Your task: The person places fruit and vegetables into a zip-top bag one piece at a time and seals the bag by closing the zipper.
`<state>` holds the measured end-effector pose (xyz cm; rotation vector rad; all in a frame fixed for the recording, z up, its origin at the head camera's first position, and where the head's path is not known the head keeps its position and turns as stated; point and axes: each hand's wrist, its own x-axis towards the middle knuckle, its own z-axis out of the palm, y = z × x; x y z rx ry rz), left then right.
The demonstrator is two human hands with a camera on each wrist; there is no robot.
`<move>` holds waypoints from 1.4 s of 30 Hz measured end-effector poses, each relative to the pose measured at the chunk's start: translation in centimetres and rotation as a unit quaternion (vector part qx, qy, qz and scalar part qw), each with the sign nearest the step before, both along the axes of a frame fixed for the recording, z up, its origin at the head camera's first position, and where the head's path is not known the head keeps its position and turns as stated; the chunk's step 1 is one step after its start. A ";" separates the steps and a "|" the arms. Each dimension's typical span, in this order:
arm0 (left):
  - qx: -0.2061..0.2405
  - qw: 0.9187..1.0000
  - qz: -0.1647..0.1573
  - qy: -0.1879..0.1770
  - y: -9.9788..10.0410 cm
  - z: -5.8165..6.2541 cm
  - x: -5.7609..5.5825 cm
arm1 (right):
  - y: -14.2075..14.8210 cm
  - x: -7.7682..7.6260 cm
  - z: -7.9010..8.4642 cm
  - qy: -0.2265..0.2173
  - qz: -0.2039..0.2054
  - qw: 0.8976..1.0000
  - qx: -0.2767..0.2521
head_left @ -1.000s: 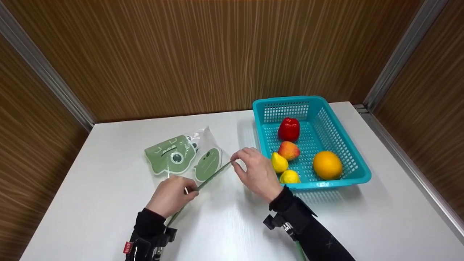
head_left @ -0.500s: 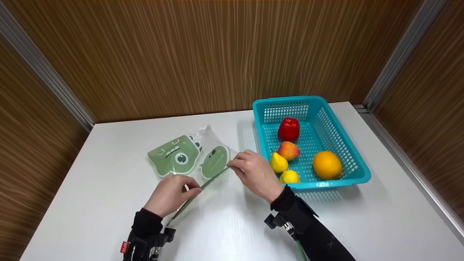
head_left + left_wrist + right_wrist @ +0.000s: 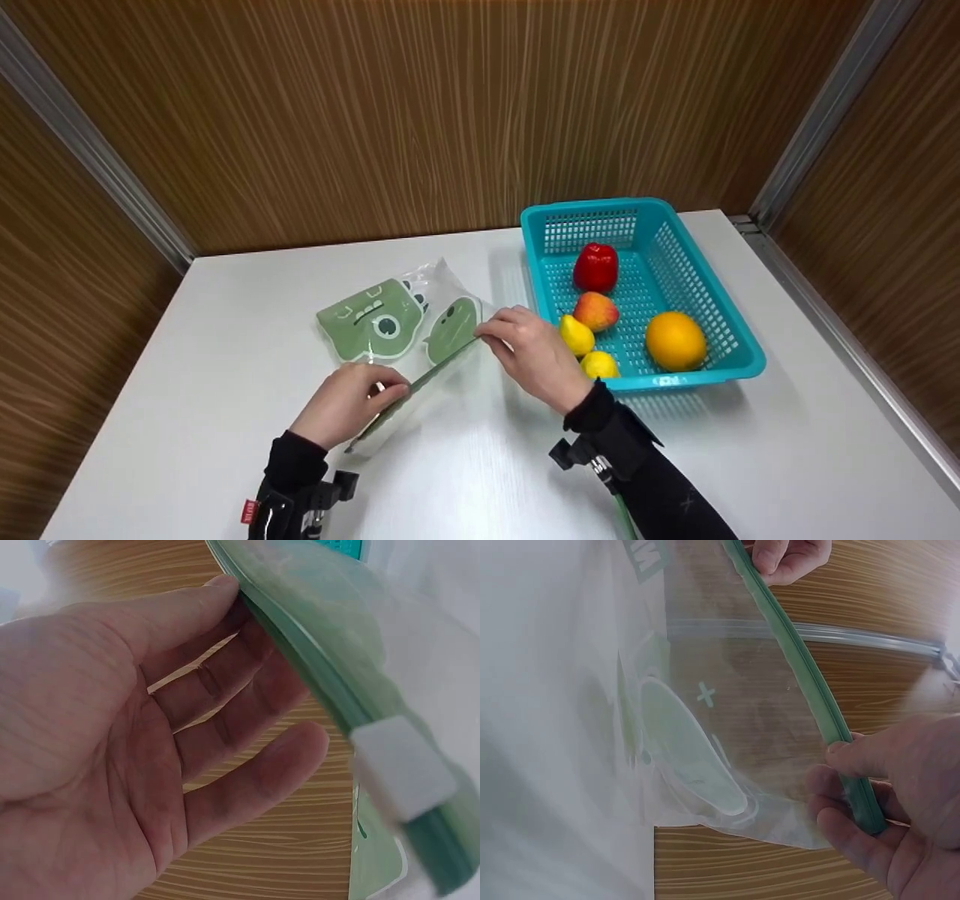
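Note:
A clear zipper bag with green cartoon prints lies partly on the white table, its mouth edge raised toward me. Along that edge runs a green zip strip. Between thumb and fingers, my left hand pinches the strip; its other fingers spread below in the left wrist view. A white slider sits on the strip, near the left hand's fingertips. My right hand pinches the strip close to its far end, thumb on one side and fingers on the other.
To the right stands a turquoise basket, close beside the right hand. It holds a red bell pepper, a peach, an orange and two yellow fruits. Wood-grain panels border the table behind and at the sides.
The bag's printed part has shifted a little to the right. My left hand has moved slightly left, while the right hand stays nearly in place. Both keep pinching the strip.

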<state>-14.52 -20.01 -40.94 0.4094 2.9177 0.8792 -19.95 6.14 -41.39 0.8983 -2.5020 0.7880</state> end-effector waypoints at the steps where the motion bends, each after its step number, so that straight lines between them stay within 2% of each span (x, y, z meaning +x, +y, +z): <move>1: 0.001 1.000 -0.004 0.001 0.0 0.0 0.0 | 0.0 0.0 0.0 0.001 0.001 1.000 -0.001; 11: 0.037 0.999 -0.021 -0.012 -0.4 -0.3 -0.2 | 0.1 -0.1 -0.1 0.001 0.010 1.000 -0.015; 26: 0.038 0.998 -0.050 0.007 -0.2 -0.6 -0.5 | 0.1 0.1 0.1 -0.001 0.014 1.000 0.001; 30: 0.028 0.999 -0.042 0.011 -0.2 -0.9 -0.5 | 0.1 0.0 0.0 0.006 0.019 1.000 0.003; 37: -0.004 0.999 -0.044 -0.006 0.5 -1.1 -0.5 | 0.0 0.2 0.0 0.007 0.018 1.000 0.001; 39: -0.002 0.999 -0.034 0.010 0.7 -1.0 -0.4 | -0.2 0.4 0.0 0.022 0.014 1.000 0.009; 42: 0.010 0.999 -0.006 0.031 0.8 -0.8 -0.4 | -0.6 0.7 0.0 0.066 0.010 0.997 0.035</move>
